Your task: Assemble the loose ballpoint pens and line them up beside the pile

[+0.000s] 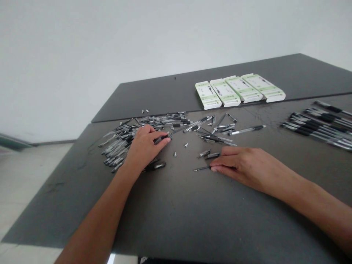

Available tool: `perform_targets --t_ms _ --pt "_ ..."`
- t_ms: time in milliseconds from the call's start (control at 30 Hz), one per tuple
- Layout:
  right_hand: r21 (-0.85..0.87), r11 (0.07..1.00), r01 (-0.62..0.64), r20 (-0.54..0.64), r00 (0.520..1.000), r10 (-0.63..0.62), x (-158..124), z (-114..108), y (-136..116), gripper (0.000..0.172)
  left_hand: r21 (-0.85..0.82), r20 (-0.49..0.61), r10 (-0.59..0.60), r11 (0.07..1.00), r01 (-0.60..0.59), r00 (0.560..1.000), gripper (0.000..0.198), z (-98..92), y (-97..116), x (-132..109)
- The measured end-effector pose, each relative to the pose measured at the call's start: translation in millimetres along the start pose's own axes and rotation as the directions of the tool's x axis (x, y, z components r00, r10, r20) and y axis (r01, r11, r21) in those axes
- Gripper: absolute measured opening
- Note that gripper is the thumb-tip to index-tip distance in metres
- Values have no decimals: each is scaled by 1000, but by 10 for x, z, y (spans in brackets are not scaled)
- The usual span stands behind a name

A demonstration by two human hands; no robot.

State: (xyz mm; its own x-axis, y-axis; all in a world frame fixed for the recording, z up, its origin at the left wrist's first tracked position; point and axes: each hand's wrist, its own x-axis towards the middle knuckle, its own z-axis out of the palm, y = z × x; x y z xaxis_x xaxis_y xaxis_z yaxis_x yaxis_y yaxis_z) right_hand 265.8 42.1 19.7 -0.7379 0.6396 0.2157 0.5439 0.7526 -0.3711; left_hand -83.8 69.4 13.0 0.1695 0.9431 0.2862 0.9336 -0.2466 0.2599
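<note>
My left hand point(144, 145) is over the right side of a heap of pens point(118, 146). Its thumb and fingers pinch a dark, partly see-through pen piece point(162, 139), mostly covered by the fingers. Low over the table, my right hand point(242, 165) pinches a thin pen refill point(202, 169), its tip pointing left and its rear end hidden in the hand. Two pen caps point(204, 153) point(212, 156) lie just beyond those fingertips. Small metallic cone tips point(175, 154) point(186, 145) lie between the hands.
Loose pens and refills point(217, 139) are scattered beyond my right hand. Several assembled pens point(319, 128) lie in a row at the right. Green-and-white boxes point(233, 90) lie flat near the table seam. More small tips point(147, 111) are behind the heap. The dark table point(178, 212) meets a pale wall.
</note>
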Motion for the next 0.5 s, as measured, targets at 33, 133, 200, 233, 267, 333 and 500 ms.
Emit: perform_targets --t_ms 33,133,200,233,267,333,500 --pt "6 1000 5 -11 1000 -5 0 9 6 20 5 4 0 1000 0 1000 28 -22 7 -4" --pt "17 1000 13 -28 1000 -13 0 29 17 20 23 42 4 1000 -5 999 26 -100 44 -25" --pt "17 1000 19 -34 999 -18 -2 37 20 19 35 95 14 999 -17 995 23 -145 69 -37" --pt "17 1000 23 -36 999 -22 -5 40 22 19 41 121 18 999 -23 992 22 -162 79 -40" --pt "16 1000 24 -36 999 -24 -8 44 25 19 47 144 19 999 -26 989 21 -177 88 -42" --pt "13 1000 23 -31 999 -22 -14 51 31 20 59 174 12 998 -22 985 20 -201 102 -44" --pt "8 1000 7 -30 1000 -7 -26 63 38 20 82 213 -29 997 12 977 24 -248 130 -47"
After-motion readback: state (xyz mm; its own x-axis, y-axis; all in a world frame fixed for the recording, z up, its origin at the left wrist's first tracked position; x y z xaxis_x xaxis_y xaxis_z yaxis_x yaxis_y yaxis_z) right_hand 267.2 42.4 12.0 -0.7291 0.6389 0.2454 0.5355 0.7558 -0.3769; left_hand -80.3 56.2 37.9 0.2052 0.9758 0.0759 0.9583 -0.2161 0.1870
